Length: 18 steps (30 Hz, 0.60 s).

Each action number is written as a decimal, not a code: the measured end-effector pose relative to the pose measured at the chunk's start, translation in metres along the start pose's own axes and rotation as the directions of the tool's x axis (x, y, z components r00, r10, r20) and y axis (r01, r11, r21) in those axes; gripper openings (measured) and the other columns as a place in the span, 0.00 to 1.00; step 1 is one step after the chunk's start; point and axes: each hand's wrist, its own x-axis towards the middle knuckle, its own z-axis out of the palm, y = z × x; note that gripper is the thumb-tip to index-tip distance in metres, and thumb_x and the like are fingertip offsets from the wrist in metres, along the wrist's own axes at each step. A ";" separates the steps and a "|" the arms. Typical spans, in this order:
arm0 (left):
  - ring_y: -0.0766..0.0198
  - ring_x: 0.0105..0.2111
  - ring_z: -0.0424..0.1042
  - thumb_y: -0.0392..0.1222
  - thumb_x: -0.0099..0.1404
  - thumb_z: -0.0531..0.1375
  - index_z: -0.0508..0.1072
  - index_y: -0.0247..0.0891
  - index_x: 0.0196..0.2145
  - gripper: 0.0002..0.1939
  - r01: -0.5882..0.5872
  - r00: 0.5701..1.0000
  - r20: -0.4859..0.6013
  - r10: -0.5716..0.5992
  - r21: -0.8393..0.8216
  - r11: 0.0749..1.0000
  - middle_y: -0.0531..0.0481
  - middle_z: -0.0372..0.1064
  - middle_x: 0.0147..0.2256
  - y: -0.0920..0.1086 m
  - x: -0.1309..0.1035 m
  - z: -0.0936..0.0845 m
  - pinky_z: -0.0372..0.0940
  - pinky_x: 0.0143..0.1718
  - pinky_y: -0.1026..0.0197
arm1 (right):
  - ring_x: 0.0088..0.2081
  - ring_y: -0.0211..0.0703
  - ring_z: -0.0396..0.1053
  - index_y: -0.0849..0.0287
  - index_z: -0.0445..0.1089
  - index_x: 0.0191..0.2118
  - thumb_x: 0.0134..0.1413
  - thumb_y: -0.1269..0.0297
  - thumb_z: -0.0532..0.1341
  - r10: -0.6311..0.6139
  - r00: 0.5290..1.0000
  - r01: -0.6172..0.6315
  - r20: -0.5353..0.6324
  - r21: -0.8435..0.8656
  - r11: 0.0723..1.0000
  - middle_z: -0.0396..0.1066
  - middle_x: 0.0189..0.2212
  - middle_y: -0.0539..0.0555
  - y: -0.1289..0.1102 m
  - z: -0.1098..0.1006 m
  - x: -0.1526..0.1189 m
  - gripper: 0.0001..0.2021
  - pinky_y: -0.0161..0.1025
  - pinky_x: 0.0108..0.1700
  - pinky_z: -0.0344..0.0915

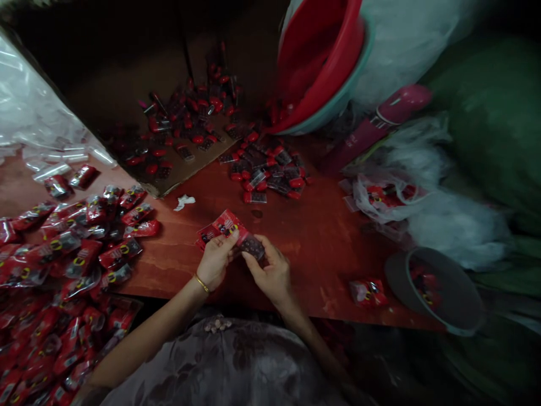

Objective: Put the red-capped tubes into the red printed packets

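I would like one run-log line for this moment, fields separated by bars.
left hand: holds red packets | right hand: holds dark case, close to packets | wrapped packs: heaped on left | loose cases: piled beyond hands

Reddish tabletop [316, 237] under red packets [84, 256], small red-ended containers [276, 183], cardboard box [198, 160], white scrap [185, 202]

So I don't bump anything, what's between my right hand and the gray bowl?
The head view shows a red packet on the tabletop, nearer the bowl than your right hand.
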 end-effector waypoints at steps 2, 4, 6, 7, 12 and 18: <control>0.72 0.20 0.66 0.49 0.39 0.71 0.73 0.33 0.22 0.18 -0.014 1.000 0.007 0.015 -0.011 1.000 0.54 0.69 0.18 -0.003 0.000 0.000 0.62 0.27 0.68 | 0.38 0.43 0.72 0.55 0.65 0.46 0.52 0.62 0.59 -0.014 1.000 0.014 0.000 0.008 1.000 0.74 0.37 0.54 -0.003 0.006 0.000 0.14 0.39 0.41 0.70; 0.71 0.21 0.66 0.49 0.39 0.71 0.74 0.33 0.24 0.18 -0.042 0.999 0.008 0.042 -0.009 0.999 0.53 0.71 0.21 -0.007 0.000 0.000 0.63 0.28 0.67 | 0.39 0.44 0.72 0.56 0.65 0.47 0.53 0.63 0.58 -0.027 0.999 0.027 -0.024 -0.027 0.999 0.74 0.38 0.55 -0.006 0.012 0.001 0.15 0.40 0.42 0.69; 0.70 0.23 0.67 0.49 0.39 0.71 0.75 0.33 0.25 0.18 -0.073 0.997 0.003 0.073 -0.002 0.997 0.52 0.73 0.24 -0.009 0.000 0.000 0.63 0.31 0.66 | 0.41 0.46 0.72 0.56 0.65 0.48 0.53 0.64 0.57 -0.029 0.998 0.025 -0.060 -0.065 0.998 0.73 0.40 0.57 -0.008 0.019 0.002 0.15 0.42 0.43 0.69; 0.70 0.24 0.68 0.48 0.40 0.70 0.75 0.33 0.25 0.18 -0.092 0.996 0.003 0.092 0.004 0.996 0.51 0.73 0.24 -0.010 0.000 -0.001 0.63 0.32 0.66 | 0.41 0.46 0.71 0.56 0.65 0.48 0.53 0.64 0.56 -0.018 0.997 0.013 -0.069 -0.064 0.998 0.73 0.40 0.58 -0.009 0.021 0.002 0.15 0.42 0.44 0.69; 0.68 0.27 0.69 0.48 0.43 0.70 0.75 0.33 0.27 0.17 -0.146 0.989 -0.003 0.146 0.032 0.989 0.51 0.72 0.24 0.002 0.000 -0.008 0.63 0.35 0.65 | 0.31 0.40 0.73 0.56 0.63 0.49 0.53 0.62 0.57 0.113 0.992 -0.123 0.053 0.254 0.959 0.74 0.38 0.54 -0.010 0.021 0.004 0.16 0.37 0.34 0.71; 0.72 0.19 0.61 0.54 0.44 0.68 0.72 0.34 0.25 0.20 -0.103 0.994 0.033 0.103 0.005 0.995 0.56 0.62 0.17 0.009 -0.006 -0.015 0.59 0.24 0.67 | 0.17 0.35 0.67 0.58 0.68 0.35 0.54 0.61 0.57 0.188 0.968 -0.244 0.167 0.445 0.861 0.67 0.15 0.45 -0.013 0.015 0.013 0.06 0.32 0.22 0.66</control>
